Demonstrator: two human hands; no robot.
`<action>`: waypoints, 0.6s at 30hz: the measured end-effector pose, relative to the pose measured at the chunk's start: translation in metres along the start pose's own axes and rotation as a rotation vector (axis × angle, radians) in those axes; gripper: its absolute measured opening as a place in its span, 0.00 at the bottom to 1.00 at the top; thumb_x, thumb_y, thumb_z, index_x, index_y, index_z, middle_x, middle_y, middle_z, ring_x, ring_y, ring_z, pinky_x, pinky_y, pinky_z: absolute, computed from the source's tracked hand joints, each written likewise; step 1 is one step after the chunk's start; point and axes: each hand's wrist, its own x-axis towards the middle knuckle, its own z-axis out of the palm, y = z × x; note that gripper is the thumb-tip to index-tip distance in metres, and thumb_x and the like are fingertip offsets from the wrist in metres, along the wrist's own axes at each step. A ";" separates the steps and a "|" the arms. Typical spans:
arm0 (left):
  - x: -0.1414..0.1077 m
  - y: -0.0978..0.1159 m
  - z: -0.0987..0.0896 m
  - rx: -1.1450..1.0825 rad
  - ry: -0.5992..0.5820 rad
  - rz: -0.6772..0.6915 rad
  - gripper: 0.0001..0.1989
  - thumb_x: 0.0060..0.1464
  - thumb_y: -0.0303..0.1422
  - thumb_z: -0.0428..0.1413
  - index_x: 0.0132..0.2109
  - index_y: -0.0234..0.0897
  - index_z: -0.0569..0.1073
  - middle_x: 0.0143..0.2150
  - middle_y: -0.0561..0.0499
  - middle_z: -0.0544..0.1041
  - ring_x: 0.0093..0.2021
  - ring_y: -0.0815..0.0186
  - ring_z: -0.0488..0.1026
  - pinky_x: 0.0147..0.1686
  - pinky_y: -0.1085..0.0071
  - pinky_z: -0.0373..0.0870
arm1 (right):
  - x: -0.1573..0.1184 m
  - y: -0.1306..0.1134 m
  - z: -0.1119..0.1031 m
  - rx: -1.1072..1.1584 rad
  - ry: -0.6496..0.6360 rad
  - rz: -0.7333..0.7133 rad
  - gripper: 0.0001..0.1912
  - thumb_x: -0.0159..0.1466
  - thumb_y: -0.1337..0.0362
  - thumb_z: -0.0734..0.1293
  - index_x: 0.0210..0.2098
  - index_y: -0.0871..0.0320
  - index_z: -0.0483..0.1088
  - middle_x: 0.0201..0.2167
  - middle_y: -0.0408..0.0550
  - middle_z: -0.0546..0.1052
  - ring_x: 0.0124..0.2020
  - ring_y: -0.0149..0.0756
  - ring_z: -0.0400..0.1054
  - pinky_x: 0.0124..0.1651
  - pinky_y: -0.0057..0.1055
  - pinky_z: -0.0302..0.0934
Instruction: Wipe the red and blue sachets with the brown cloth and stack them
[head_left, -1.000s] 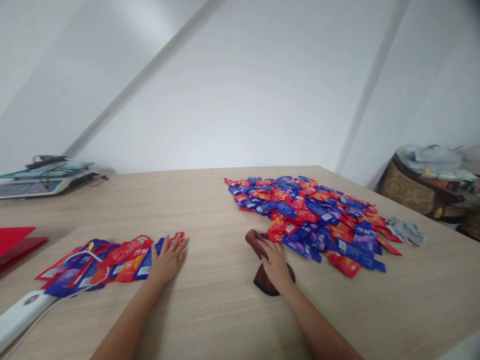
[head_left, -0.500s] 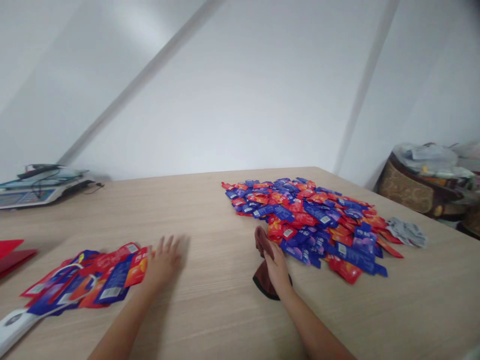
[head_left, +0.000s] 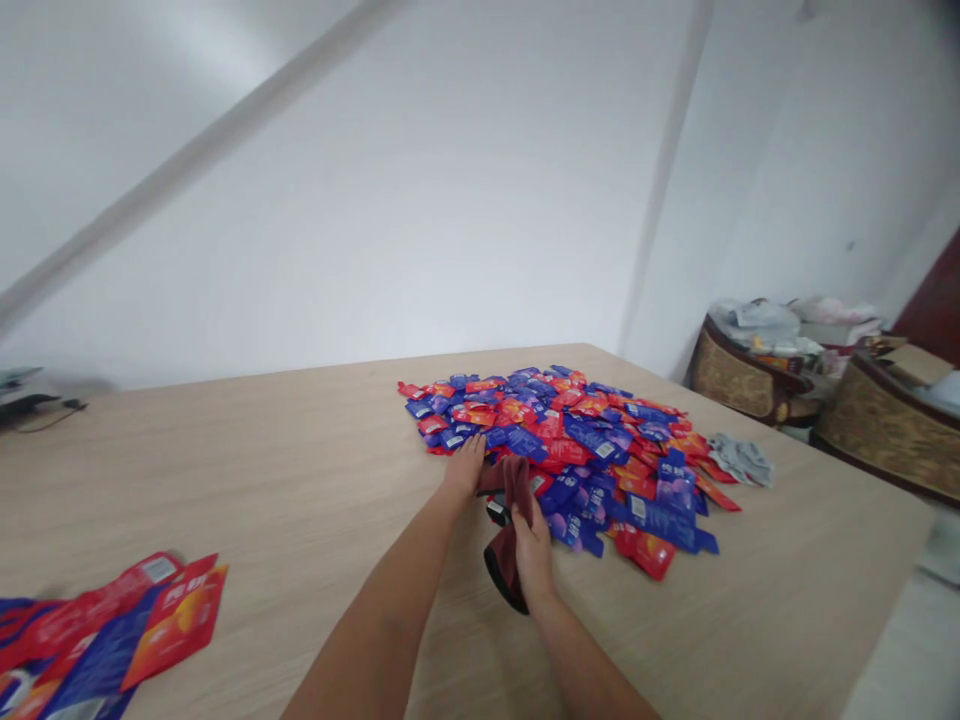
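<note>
A brown cloth piece [head_left: 513, 482] with black trim hangs folded in my right hand [head_left: 533, 552], whose fingers are closed round it. Its lower black-edged end dangles just over the table. My left hand [head_left: 463, 466] is at the cloth's upper left end, by the near left edge of a big heap of red and blue packets [head_left: 555, 415]. The left fingers reach forward and seem to grip that end; the thumb is hidden. A small black and white patch shows under the cloth between both hands.
More red and blue packets [head_left: 120, 640] lie at the lower left. A grey cloth [head_left: 741, 460] rests right of the heap. At the far left is a cable [head_left: 49, 415]. Beyond the table's right edge stand patterned armchairs [head_left: 731, 375] loaded with bags. A white wall rises behind.
My left hand has moved right from beside the small packet group to the brown cloth. The cloth's upper part now extends left toward it. The view has turned right.
</note>
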 end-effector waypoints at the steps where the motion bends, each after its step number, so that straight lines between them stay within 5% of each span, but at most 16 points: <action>1: 0.002 0.000 0.001 -0.016 0.007 -0.011 0.17 0.48 0.25 0.52 0.47 0.35 0.71 0.57 0.37 0.68 0.60 0.59 0.62 0.60 0.62 0.51 | 0.001 0.001 0.000 0.017 0.013 0.007 0.27 0.61 0.56 0.58 0.59 0.57 0.60 0.54 0.52 0.69 0.56 0.41 0.62 0.57 0.38 0.55; 5: -0.020 -0.001 0.001 -0.051 0.021 -0.045 0.14 0.47 0.27 0.54 0.43 0.38 0.73 0.52 0.39 0.73 0.56 0.57 0.67 0.59 0.61 0.53 | 0.004 0.006 -0.001 0.100 0.077 0.039 0.28 0.61 0.56 0.58 0.59 0.57 0.59 0.55 0.51 0.69 0.56 0.40 0.62 0.56 0.37 0.56; 11: -0.107 0.000 -0.019 -0.099 -0.054 0.013 0.20 0.45 0.24 0.54 0.47 0.39 0.73 0.51 0.41 0.74 0.53 0.57 0.69 0.58 0.63 0.54 | 0.003 0.010 -0.005 0.153 0.119 0.074 0.28 0.60 0.57 0.60 0.58 0.57 0.60 0.53 0.50 0.70 0.53 0.40 0.64 0.57 0.38 0.55; 18: -0.152 -0.002 -0.070 -0.435 0.244 -0.466 0.07 0.43 0.28 0.56 0.32 0.38 0.76 0.33 0.46 0.78 0.43 0.55 0.74 0.47 0.61 0.66 | -0.011 -0.013 -0.007 0.075 0.088 -0.006 0.25 0.62 0.58 0.59 0.57 0.56 0.61 0.54 0.50 0.69 0.54 0.41 0.63 0.57 0.40 0.55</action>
